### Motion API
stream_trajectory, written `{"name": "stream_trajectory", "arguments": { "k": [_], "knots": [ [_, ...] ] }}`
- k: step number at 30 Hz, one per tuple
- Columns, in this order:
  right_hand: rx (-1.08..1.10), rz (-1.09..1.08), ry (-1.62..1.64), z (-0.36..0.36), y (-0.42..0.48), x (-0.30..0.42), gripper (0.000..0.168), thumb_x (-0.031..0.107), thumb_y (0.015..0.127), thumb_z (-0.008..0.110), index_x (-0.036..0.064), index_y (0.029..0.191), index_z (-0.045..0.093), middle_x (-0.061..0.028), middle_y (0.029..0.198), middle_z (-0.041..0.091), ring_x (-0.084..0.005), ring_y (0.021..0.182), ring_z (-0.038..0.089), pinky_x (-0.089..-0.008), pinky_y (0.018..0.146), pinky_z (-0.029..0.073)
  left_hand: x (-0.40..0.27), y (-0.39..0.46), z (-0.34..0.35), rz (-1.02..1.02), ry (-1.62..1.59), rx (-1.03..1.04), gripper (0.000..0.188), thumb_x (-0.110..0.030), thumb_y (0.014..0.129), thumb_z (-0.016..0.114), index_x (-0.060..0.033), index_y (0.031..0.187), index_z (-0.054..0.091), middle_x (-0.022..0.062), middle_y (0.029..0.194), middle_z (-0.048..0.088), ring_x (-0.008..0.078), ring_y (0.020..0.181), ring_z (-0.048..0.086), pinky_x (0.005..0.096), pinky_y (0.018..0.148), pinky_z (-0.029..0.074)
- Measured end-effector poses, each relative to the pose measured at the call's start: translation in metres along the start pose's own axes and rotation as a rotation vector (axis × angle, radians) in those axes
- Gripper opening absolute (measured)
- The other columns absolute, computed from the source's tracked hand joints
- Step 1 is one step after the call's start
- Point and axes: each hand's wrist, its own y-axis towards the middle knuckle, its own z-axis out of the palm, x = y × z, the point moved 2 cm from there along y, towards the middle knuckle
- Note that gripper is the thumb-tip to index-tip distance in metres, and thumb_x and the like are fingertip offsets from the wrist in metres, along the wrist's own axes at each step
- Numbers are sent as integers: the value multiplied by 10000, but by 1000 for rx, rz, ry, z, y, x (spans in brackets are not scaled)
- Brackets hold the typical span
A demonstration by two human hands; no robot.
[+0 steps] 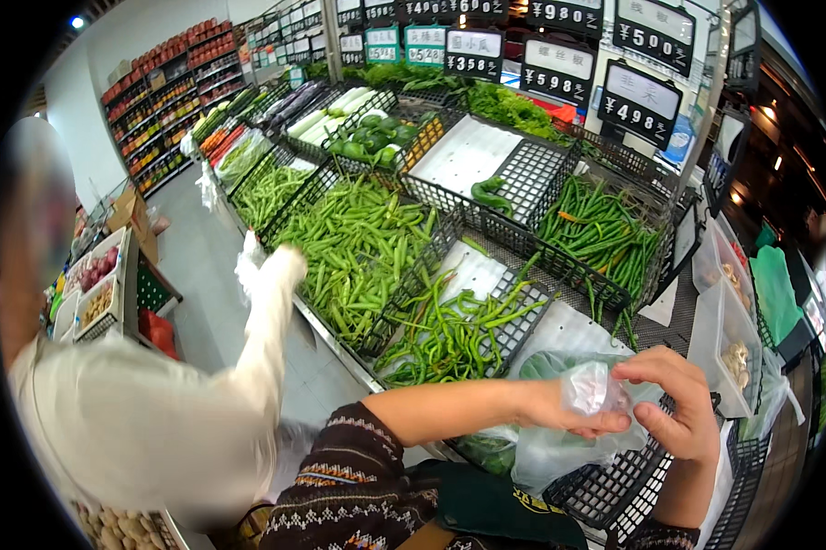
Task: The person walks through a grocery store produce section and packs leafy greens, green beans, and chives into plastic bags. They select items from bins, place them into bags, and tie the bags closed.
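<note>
My left hand (578,412) holds a bunched clear plastic bag (584,388), its fingers closed around the film. Close on its right, my right hand (681,405) is raised with thumb and fingers curved apart, close to the bag; whether a fingertip touches the film I cannot tell. Under both hands lie more plastic film (557,457) and a black plastic crate (612,485). Beyond my left forearm, long thin green peppers (454,330) lie in a black crate. Wrapped greens (488,450) show below that forearm.
Pea pods (358,247) fill a crate further left. Dark green long beans (598,240) lie in one at the back right. Price signs (560,69) hang above. Clear bins (725,337) stand at the right. Another person (151,426) stands at the left, one arm over the stall edge.
</note>
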Motion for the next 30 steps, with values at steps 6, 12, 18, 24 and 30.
{"name": "stream_trajectory", "arguments": {
  "k": [6, 12, 18, 24, 30],
  "knots": [
    [155, 130, 221, 9, -6, -25, 330, 143, 728, 667, -23, 1009, 618, -126, 902, 599, -197, 788, 573, -263, 651, 465, 3, -6, 1, 54, -184, 106, 331, -388, 821, 631, -64, 772, 579, 31, 722, 600, 116, 643, 579, 235, 567, 447],
    [196, 253, 261, 15, -15, -33, 177, 99, 723, 650, -22, 830, 578, -77, 712, 561, -174, 663, 548, -266, 593, 435, 4, -6, 3, 73, -162, 269, 247, -255, 863, 596, -13, 815, 598, 88, 767, 635, 238, 981, 593, 350, 857, 444],
    [-160, 60, -138, 14, -20, -13, 81, 34, 739, 577, 12, 720, 502, -76, 646, 513, -207, 576, 495, -287, 528, 378, 4, -5, -15, 132, -129, 185, 298, -301, 924, 482, -20, 907, 583, 94, 842, 636, 207, 911, 612, 283, 763, 438],
    [-82, -123, -371, 21, -35, -9, 129, 77, 719, 636, 22, 743, 521, -83, 639, 507, -251, 563, 495, -330, 535, 399, 12, 0, -30, 127, -312, -115, 256, -243, 917, 496, -8, 878, 590, 88, 888, 635, 158, 753, 576, 280, 628, 432],
    [-49, -39, -171, 22, -29, -11, 184, 169, 709, 663, 38, 700, 534, -66, 648, 516, -229, 585, 503, -331, 584, 407, 4, 5, -30, 355, 278, -213, 118, -54, 705, 654, -60, 811, 602, 54, 831, 627, 185, 692, 558, 295, 599, 449]
  ]
}}
